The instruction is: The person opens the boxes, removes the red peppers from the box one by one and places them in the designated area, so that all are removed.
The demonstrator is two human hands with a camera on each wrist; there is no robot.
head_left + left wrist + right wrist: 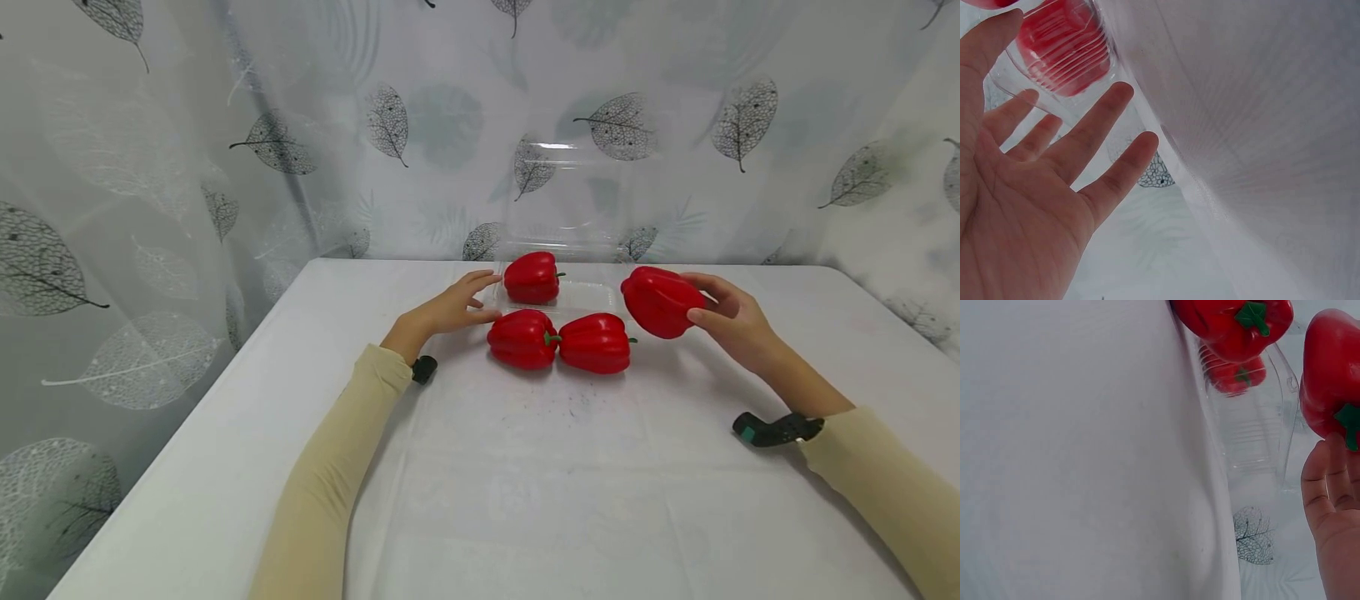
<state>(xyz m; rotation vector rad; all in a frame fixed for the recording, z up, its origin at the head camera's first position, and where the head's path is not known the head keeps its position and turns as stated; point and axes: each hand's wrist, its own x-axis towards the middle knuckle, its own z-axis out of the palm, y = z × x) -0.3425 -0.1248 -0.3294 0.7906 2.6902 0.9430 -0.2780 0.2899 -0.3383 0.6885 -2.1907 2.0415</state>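
My right hand [738,323] grips a red bell pepper [657,302] by its stem end, lifted above the table right of a clear plastic container [589,297]. One bell pepper [531,277] lies in the left part of that container, seen through its ribbed wall in the left wrist view. Beside the container's left end is my left hand [450,307], fingers spread and holding nothing; whether the fingertips touch the plastic is hard to tell. Two more bell peppers, a left one [522,340] and a right one [596,343], lie side by side before the container.
The container's transparent lid [566,200] stands raised at the back, near the table's far edge. A white cloth covers the table [525,483]. Behind and to the left hangs a leaf-patterned curtain [435,192].
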